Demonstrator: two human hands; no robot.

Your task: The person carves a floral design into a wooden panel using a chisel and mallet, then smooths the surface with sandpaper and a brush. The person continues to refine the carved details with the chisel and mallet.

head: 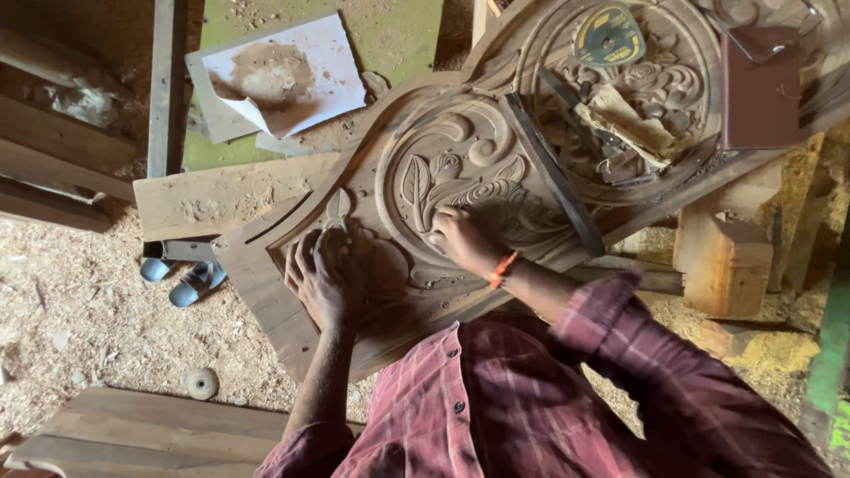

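Two bare hands rest on a large carved wooden panel (496, 168) that fills the middle of the frame and runs up toward the upper right. At far left, sawdust (71, 301) covers the floor, with a pair of grey sandals (184, 279) lying just beside the panel's lower left edge and a small round disc (202, 383) below them, near a plank (150, 429) at the bottom left. In the upper left a dusty white sheet of paper (288, 75) lies on a green board (390, 31), above a bare plank (221, 195) that meets the panel. The left hand (320, 274) lies flat on the lower left part of the panel, fingers spread and slightly curled, pressing the wood just below a small carved leaf tip; whether it holds anything cannot be told. Right of it, the right hand (460, 237) is curled over the lower edge of the round carved flower medallion, fingers bent in against the relief; it is blurred, and what it grips, if anything, cannot be made out. An orange band (503, 268) circles that wrist, above a plaid red sleeve (620, 327). Farther right, a dark metal strip (553, 173) lies diagonally across the panel, crumpled sandpaper (624, 124) sits in the second medallion, and a yellow and grey cutting disc (608, 35) rests at the top. A wooden block (722, 257) stands at right.
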